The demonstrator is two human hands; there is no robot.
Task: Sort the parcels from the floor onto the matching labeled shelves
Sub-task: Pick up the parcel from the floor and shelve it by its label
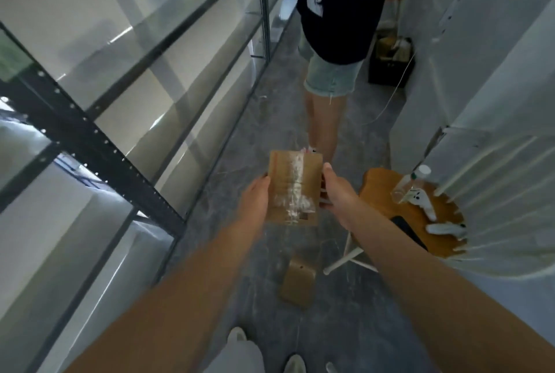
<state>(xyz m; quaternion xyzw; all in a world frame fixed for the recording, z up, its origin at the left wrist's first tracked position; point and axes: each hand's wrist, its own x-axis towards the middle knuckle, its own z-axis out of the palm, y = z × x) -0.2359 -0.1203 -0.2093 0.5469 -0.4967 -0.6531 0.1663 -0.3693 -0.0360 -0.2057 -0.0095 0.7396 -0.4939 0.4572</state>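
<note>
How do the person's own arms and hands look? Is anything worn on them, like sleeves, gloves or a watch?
The left forearm and right forearm are bare, with no sleeves in view. The left hand and right hand wear no gloves; no watch, ring or band shows.

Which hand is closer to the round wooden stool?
Right. The right hand grips the parcel just beside the stool; the left hand holds the parcel's opposite edge, farther away.
</note>
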